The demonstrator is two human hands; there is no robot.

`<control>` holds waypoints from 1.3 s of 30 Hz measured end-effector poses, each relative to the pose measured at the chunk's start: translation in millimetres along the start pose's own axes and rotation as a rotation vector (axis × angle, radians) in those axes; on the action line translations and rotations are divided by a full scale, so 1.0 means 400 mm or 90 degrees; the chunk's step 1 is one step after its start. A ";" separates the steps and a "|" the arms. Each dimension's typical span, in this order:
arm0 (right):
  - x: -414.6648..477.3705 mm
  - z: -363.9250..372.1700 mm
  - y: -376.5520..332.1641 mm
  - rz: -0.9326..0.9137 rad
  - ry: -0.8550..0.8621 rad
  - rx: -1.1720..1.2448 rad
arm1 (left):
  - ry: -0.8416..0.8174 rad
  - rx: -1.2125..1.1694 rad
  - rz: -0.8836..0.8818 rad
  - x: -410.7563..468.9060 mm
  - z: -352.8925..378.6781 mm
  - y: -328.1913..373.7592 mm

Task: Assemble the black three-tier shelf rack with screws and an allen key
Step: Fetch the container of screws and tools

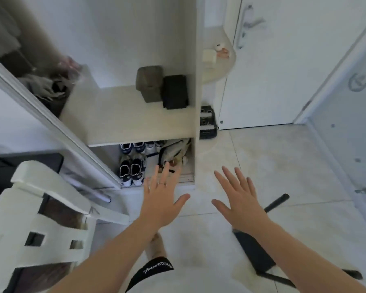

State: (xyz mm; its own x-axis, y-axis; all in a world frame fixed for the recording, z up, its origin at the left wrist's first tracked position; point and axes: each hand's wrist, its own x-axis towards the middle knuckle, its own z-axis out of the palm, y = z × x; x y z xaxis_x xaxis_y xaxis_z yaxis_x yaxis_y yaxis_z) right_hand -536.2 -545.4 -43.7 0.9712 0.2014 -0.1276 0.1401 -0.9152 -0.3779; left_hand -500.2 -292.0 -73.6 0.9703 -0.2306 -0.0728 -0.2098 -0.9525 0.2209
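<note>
Seen from the head camera, both bare arms reached forward over a pale tiled floor. The left hand was held flat, its fingers straight and spread wide, with a thin ring on one finger, and it held nothing. The right hand was splayed just as wide and was also empty.

The black rack piece lay on the floor low on the right, partly hidden under the right forearm. It was a flat, dark, matt panel set at a slant, with thin black bars running from its near end. A black tube with a rounded cap stuck out beyond the right wrist, angled up and to the right. Whether it joined the panel could not be told.

Ahead stood an open white wardrobe, with sneakers in its bottom compartment and two dark boxes side by side on the shelf above. A white slotted chair stood at the left.
</note>
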 end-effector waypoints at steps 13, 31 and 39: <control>0.507 0.038 -0.394 0.016 -0.008 0.029 | -0.010 -0.007 -0.062 0.216 -0.136 -0.536; 1.213 0.013 -0.352 0.055 -0.093 0.016 | -0.065 -0.079 -0.159 0.813 -0.184 -0.694; 1.497 0.028 -0.316 0.121 -0.137 0.101 | -0.145 -0.295 -0.255 1.103 -0.182 -0.753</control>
State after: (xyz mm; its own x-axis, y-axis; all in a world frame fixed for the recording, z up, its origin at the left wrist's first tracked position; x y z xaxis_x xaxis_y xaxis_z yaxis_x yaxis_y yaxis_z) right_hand 25.6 -305.4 -82.7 0.9116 0.1163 -0.3943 -0.0883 -0.8814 -0.4640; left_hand -0.1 -92.3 -101.3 0.9020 0.0394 -0.4299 0.2857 -0.8010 0.5260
